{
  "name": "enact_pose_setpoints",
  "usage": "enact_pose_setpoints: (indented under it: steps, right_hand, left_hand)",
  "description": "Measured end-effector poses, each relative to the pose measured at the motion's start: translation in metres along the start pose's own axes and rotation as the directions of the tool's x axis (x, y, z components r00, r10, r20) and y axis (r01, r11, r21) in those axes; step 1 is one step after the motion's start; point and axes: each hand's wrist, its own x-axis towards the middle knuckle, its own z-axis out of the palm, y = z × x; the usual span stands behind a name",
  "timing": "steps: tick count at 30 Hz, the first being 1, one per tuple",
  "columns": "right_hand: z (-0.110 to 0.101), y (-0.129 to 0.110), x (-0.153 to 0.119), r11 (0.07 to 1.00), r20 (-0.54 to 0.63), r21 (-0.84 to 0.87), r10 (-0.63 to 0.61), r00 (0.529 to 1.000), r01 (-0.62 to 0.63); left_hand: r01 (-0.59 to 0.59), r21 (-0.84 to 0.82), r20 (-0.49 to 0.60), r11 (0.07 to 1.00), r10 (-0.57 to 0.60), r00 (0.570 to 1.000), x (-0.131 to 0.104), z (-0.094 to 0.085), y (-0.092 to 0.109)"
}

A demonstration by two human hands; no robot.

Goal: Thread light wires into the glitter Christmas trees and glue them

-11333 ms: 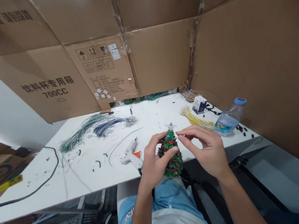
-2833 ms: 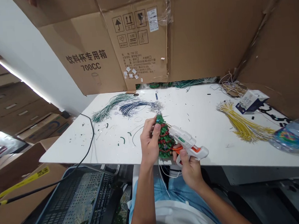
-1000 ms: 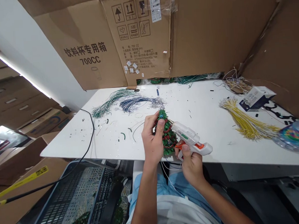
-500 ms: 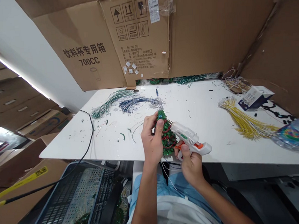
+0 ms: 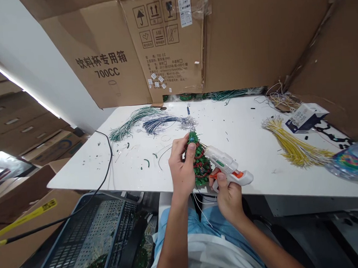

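Observation:
My left hand is closed around the upper part of a small green artificial Christmas tree trimmed with red garland. The tree stands near the table's front edge, its top pointing away from me. In my right hand is a white hot glue gun with an orange trigger, and my fingers lie at that trigger. The gun's metal nozzle points at the upper right side of the tree, close to my left thumb. Whether the nozzle touches the tree I cannot tell. Thin white wires hang below the tree.
On the white table lie green wires, blue wires and a yellow wire bundle. A small box and a clear plastic container sit at right. Cardboard walls the back. A black cable crosses the left edge above a crate.

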Motion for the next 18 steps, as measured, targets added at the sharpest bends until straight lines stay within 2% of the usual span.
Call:
enact_pose_setpoints:
  steps: [11, 15, 18]
  right_hand:
    - [0.003, -0.004, 0.001, 1.000, 0.003, -0.006, -0.015, 1.000, 0.015]
    - [0.004, -0.005, 0.001, 1.000, -0.055, 0.027, -0.008, 0.998, 0.010]
    - [-0.002, -0.007, 0.004, 0.999, -0.053, -0.013, -0.035, 0.998, 0.034]
  left_hand:
    - [0.011, 0.003, -0.027, 1.000, -0.011, 1.000, 0.000, 0.000, 0.000]
    - [0.054, -0.016, -0.102, 0.998, -0.056, 0.993, 0.001, -0.004, -0.004]
    - [0.116, -0.122, -0.188, 0.986, -0.137, 0.973, 0.004, -0.011, -0.005]
